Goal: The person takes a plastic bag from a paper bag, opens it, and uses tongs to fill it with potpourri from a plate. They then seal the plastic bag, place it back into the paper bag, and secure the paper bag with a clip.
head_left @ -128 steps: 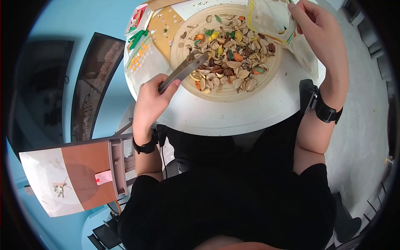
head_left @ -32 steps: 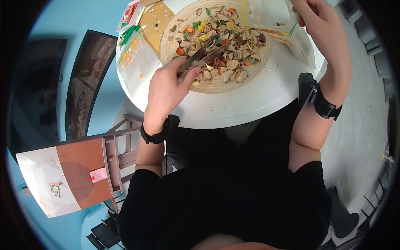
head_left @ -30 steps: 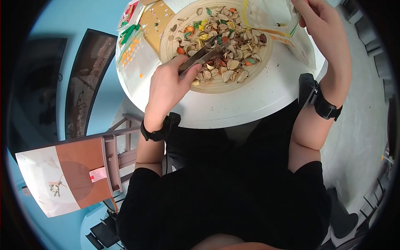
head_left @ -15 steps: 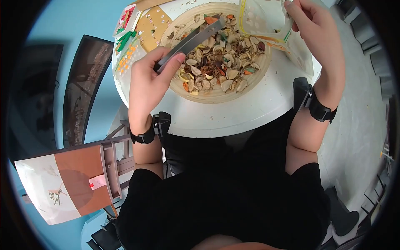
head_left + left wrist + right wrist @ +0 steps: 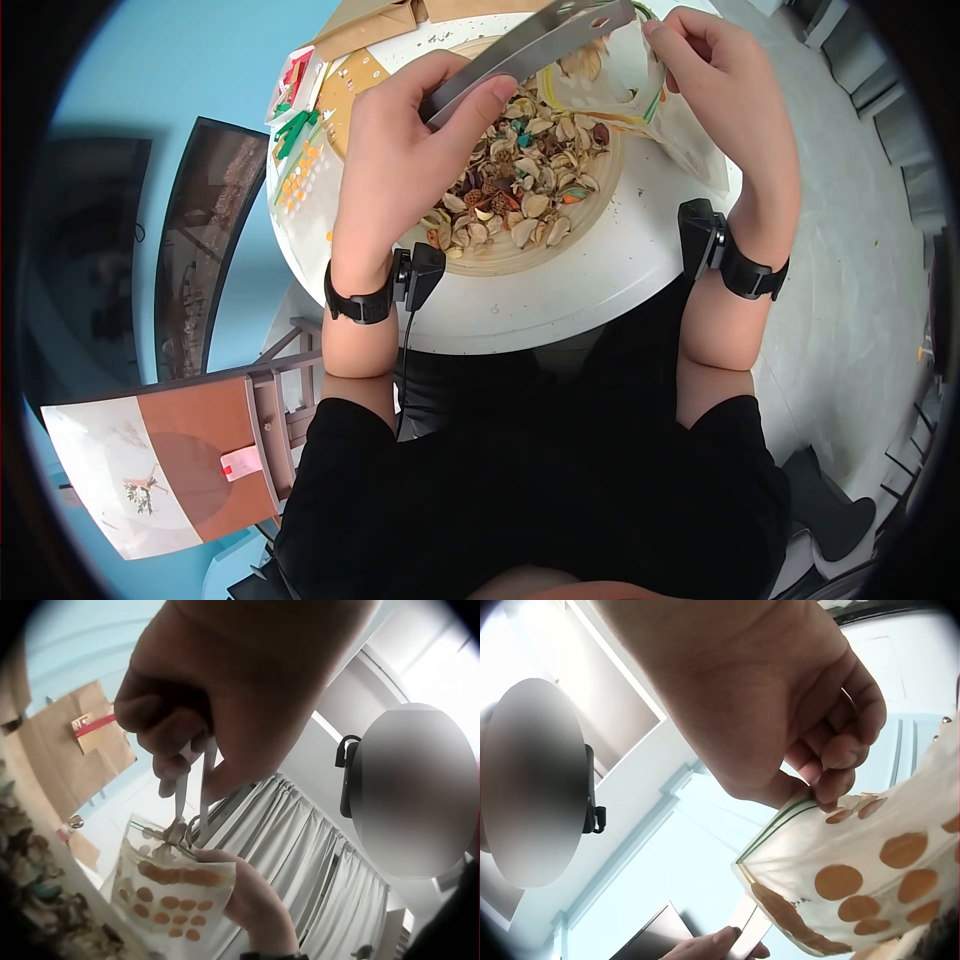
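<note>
My left hand [image 5: 400, 140] grips metal tongs [image 5: 530, 60], raised over the far right of a round woven plate [image 5: 480, 265]. The tong tips reach the mouth of a translucent zip bag with orange dots [image 5: 172, 907], and in the left wrist view something small and brownish shows at the tips. With thumb and fingers my right hand [image 5: 725, 85] pinches the upper rim of this bag and keeps it upright and spread. Dried petals and cones of potpourri [image 5: 525, 190] are heaped on the plate; the left hand and tongs hide part of it.
On the white round table [image 5: 450, 320], another orange-dotted bag [image 5: 298, 185], green strips [image 5: 293, 135], a white box with red contents [image 5: 292, 80] and a gold sheet [image 5: 345, 90] lie at left. A brown paper bag [image 5: 365, 25] stands behind. A framed picture [image 5: 160, 470] is lower left.
The left hand has lifted the tongs from the potpourri, with an orange piece at the tips half a second ago, and moved them right to the bag. The right hand keeps pinching the bag's rim.
</note>
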